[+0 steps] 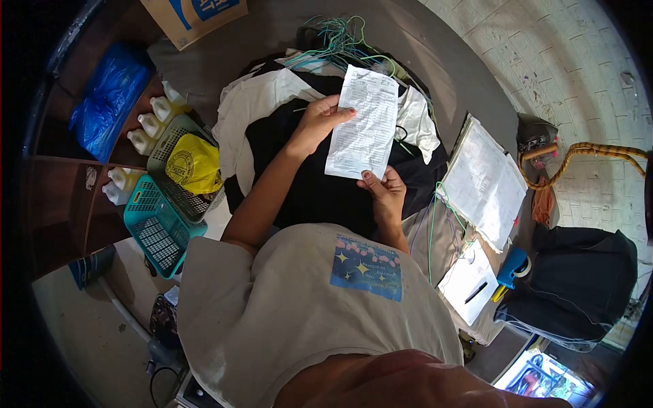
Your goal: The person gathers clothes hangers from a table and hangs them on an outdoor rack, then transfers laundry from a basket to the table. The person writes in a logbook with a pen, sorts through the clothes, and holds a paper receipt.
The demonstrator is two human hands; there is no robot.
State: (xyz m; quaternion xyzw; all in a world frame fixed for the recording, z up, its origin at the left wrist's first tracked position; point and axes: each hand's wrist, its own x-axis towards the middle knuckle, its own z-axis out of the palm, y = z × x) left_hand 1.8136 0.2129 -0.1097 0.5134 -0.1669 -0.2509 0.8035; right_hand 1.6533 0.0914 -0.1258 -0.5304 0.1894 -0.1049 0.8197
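Observation:
A long creased sheet of printed paper (364, 122) is held up over a pile of clothes. My left hand (318, 126) pinches its left edge, thumb on the printed face and fingers behind. At the lower right corner, my right hand (385, 194) grips the sheet between thumb and fingers. Beneath lie black garments (289, 146) and a white garment (238, 109). Green and blue wire hangers (337, 37) are bunched at the far side of the pile. The print is too small to read.
Left are a teal basket (153, 234), a green basket holding a yellow bag (194, 163), plastic jugs (151, 122) and a blue bag (112, 95). Right are stacked papers (486, 180), a pen (476, 292), a tape dispenser (513, 268), a black bag (571, 279) and a lit screen (544, 377).

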